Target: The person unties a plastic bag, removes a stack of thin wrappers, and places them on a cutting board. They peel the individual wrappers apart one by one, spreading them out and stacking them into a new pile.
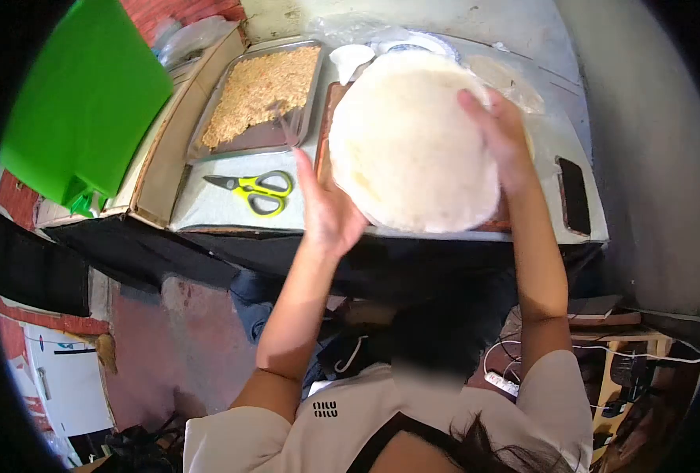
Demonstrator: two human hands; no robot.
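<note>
A large, round, white dough wrapper [417,146], thin and slightly see-through at its rim, is held up over a brown wooden board [324,138]. My right hand [504,134] grips it at the upper right, thumb on top and fingers behind. At its lower left edge, my left hand [330,209] supports it from below, thumb sticking up and the other fingers hidden under the wrapper. Left of my left hand lie scissors [259,189] with yellow-green and grey handles. Beyond them, a metal tray [318,87] contains a crumbly golden-brown filling [259,83] and a fork [285,124].
A white pouring cup [351,60] and a blue-rimmed plate [441,43] stand behind the wrapper. Clear plastic [515,83] lies at the back right. A black phone [573,195] rests near the right edge. A green container [82,102] stands on the left ledge.
</note>
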